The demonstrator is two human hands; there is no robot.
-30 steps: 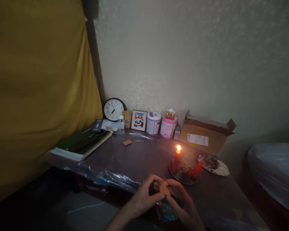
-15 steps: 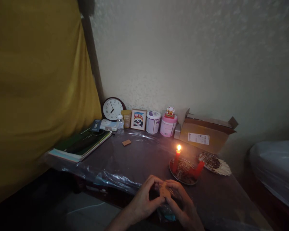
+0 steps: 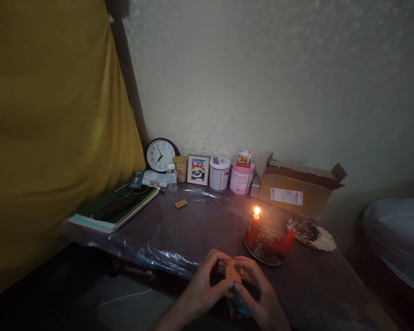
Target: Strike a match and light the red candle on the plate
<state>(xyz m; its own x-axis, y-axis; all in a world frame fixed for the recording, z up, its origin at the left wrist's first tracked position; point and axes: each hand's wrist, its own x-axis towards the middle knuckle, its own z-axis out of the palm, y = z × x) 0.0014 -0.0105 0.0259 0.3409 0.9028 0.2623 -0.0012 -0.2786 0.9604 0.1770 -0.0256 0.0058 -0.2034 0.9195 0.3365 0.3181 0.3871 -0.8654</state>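
Observation:
Near the table's front edge, my left hand [image 3: 207,285] and my right hand [image 3: 257,287] pinch a small flat tan piece [image 3: 233,271] between thumbs and fingers. Its material is hard to tell in the dim light. Something clear and shiny, perhaps plastic, shows behind and below my fingers. A similar small tan piece [image 3: 181,203] lies flat on the table farther back. Just beyond my right hand, a lit red candle [image 3: 254,227] stands upright on a round metal plate [image 3: 262,258]. A second red candle [image 3: 288,241], unlit, leans or stands at that plate's right side.
A fan-shaped pale item [image 3: 315,235] lies right of the plate, before an opened cardboard box [image 3: 290,195]. Along the wall stand a clock [image 3: 161,155], a panda picture [image 3: 198,171], two canisters [image 3: 220,174] and a cat figurine [image 3: 244,157]. Books [image 3: 115,209] lie at left beside a yellow curtain [image 3: 62,115].
My hands keep their grip on the tan piece, which has shifted slightly left in view. The camera view has moved a little; the table objects stay in place.

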